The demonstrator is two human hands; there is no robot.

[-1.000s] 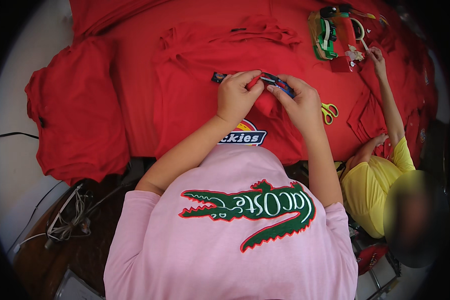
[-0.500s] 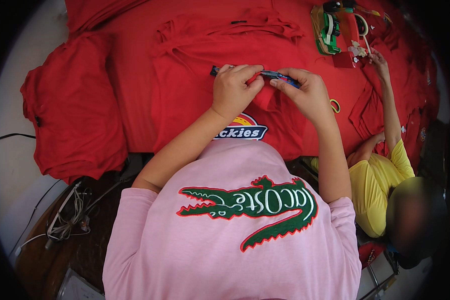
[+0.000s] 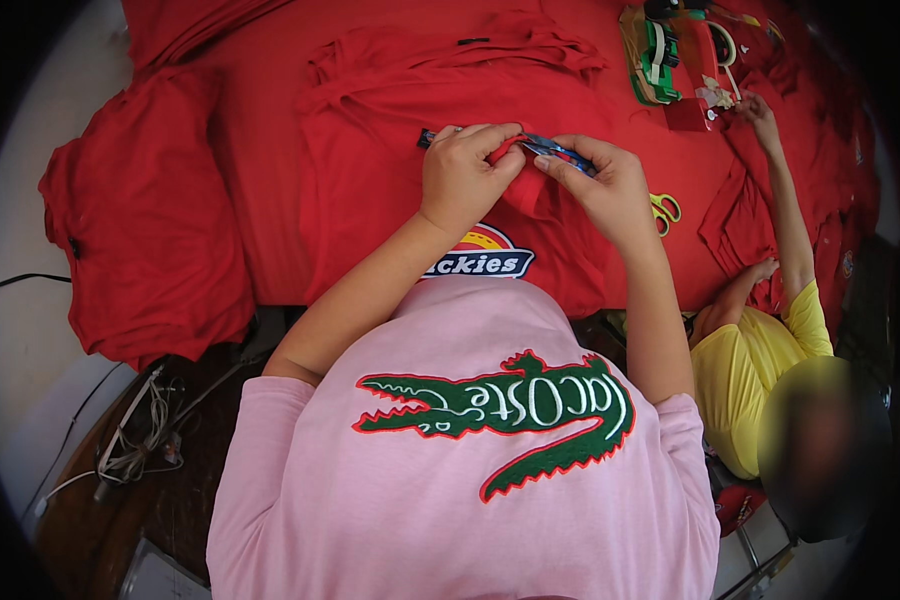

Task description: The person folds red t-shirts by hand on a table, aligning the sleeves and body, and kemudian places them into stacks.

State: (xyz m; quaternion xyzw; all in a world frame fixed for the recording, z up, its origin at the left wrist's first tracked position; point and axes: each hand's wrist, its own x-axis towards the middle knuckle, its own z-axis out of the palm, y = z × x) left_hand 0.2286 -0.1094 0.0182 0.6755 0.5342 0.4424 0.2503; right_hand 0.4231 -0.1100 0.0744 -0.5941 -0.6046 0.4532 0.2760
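Over a red shirt (image 3: 370, 160) spread on the table, both my hands are raised close together. My left hand (image 3: 468, 175) is closed on a fold of its red fabric, with the edge showing between thumb and forefinger. A small dark piece (image 3: 426, 137), perhaps a label, sticks out past the left fingers. In my right hand (image 3: 610, 180) is a small pair of blue thread snips (image 3: 560, 152), pinched between thumb and fingers. Their metal tip points left and meets the fabric edge by the left fingertips. A printed patch (image 3: 480, 262) shows near my body.
Yellow-handled scissors (image 3: 664, 212) lie right of my forearm. A green tape dispenser (image 3: 656, 62) and a red box (image 3: 692, 112) stand at the far right, beside a co-worker's hand (image 3: 758, 118). More red garments (image 3: 150, 210) hang over the left edge; cables (image 3: 135, 430) lie below.
My hands have shifted slightly left, and the snips have turned a little at the fabric edge. More of the yellow scissors shows. The co-worker's arm has moved slightly.
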